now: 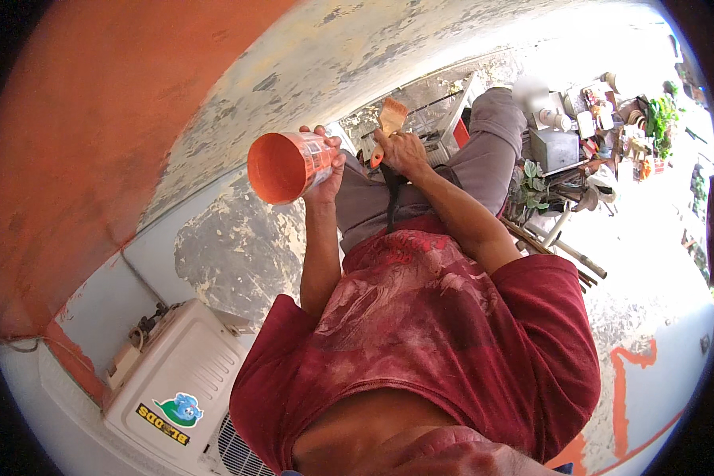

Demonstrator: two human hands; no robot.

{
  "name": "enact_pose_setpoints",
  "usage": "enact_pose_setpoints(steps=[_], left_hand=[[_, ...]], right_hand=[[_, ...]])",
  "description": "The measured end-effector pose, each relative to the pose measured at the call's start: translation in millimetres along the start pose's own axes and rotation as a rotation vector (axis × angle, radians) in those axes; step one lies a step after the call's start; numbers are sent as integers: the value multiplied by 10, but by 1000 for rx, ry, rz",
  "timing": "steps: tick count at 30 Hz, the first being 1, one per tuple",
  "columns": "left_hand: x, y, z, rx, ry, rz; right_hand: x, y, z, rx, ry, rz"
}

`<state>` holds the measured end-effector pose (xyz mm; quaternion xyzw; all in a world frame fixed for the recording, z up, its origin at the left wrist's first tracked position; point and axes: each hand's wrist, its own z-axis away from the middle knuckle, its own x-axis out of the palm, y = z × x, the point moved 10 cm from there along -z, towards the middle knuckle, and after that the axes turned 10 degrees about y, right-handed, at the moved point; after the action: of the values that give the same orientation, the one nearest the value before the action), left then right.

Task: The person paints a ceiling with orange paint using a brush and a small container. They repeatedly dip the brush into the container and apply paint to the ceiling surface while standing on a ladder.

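My left hand (326, 176) is wrapped round a paint container (316, 158), an open cup with a printed side, tilted so its orange-coated inside faces up and left. To the right of it, my right hand (405, 154) is closed on the orange handle of a paintbrush (393, 116). The wide bristles point up and away, stained orange. Brush and container are apart, both in front of my lap and grey trousers (496, 127). Most of my left palm is hidden by the container.
An orange-painted wall (111, 135) fills the left, meeting a patchy, flaking wall surface (293, 71). A white outdoor air-conditioner unit (178, 381) stands at lower left. Boxes, poles (559, 226), a grey metal box (554, 148) and green plants (660, 119) crowd the right.
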<state>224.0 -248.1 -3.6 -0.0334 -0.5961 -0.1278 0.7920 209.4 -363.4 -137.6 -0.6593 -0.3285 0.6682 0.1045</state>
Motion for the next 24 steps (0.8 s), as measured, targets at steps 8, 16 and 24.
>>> enact_pose_setpoints(steps=[8, 16, 24], left_hand=[[-10, -116, 65, 10, -6, 32], [-95, -71, 220, -10, -1, 29], [-195, 163, 210, -191, 32, 9]], right_hand=[[44, 16, 44, 37, -48, -4], [-36, 112, 60, 132, 11, -79], [-1075, 571, 373, 391, 431, -9]])
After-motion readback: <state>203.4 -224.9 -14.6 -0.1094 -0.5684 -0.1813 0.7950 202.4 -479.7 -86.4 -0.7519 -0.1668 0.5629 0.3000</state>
